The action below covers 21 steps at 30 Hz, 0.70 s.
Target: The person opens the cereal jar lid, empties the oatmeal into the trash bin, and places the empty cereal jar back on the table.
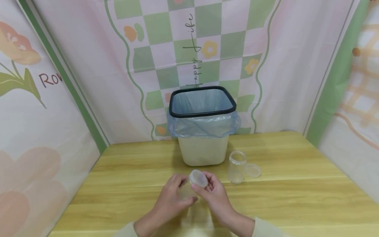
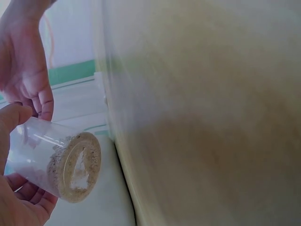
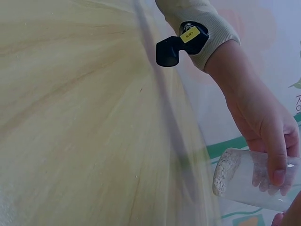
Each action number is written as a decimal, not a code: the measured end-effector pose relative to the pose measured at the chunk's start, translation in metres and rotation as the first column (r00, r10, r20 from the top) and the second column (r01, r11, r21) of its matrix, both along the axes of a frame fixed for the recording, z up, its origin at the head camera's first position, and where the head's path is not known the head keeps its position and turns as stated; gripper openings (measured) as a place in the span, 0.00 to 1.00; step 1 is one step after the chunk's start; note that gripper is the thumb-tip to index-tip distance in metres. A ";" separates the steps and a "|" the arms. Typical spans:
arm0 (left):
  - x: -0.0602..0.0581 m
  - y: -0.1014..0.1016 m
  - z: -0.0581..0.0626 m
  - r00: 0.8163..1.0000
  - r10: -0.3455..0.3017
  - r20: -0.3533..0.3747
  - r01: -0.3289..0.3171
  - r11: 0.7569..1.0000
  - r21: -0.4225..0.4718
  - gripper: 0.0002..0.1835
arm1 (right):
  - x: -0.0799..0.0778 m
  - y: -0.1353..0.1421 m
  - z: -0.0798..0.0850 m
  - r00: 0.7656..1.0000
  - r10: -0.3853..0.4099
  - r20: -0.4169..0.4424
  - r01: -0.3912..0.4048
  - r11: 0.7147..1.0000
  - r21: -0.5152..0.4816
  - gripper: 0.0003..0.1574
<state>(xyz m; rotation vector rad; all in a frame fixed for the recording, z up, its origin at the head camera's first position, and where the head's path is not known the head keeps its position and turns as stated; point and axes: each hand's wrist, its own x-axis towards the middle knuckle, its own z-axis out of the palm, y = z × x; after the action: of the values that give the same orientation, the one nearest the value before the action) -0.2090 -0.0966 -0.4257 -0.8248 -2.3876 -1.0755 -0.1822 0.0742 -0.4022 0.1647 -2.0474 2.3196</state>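
Note:
My left hand (image 1: 168,199) grips a clear jar (image 2: 44,148), which is tilted above the table. Pale, sand-like powder clings around the jar's base, seen in both wrist views. At the jar's mouth, my right hand (image 1: 218,197) pinches a translucent lid (image 1: 198,178) between thumb and fingers. Whether the lid is seated or loose I cannot tell. Only a bit of the right hand shows at the corner of the right wrist view. To the right, a second clear jar (image 1: 236,169) stands upright without a lid, and another translucent lid (image 1: 253,170) lies beside it.
A cream bin (image 1: 204,149) with a black rim and blue liner bag (image 1: 204,126) stands at the back of the wooden table (image 1: 124,184). Printed curtains (image 1: 88,65) hang behind the table and along both sides.

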 end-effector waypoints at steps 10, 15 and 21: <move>0.002 0.001 -0.002 0.999 -0.017 0.031 0.017 1.000 -0.004 0.29 | 0.001 0.002 -0.002 1.000 -0.002 0.005 0.002 1.000 -0.013 0.35; 0.001 0.001 -0.004 0.999 -0.029 0.033 0.029 1.000 -0.003 0.28 | 0.000 0.004 -0.004 1.000 0.002 0.002 -0.002 1.000 -0.017 0.32; 0.000 0.001 -0.003 0.997 -0.062 0.052 0.061 0.998 0.014 0.27 | -0.003 0.012 -0.006 0.999 0.045 -0.010 -0.045 0.999 0.014 0.31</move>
<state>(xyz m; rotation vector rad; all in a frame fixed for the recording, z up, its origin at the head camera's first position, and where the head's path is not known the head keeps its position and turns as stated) -0.2094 -0.0955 -0.4285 -0.8815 -2.4104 -1.1482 -0.1849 0.0860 -0.4079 0.2253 -2.0763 2.3254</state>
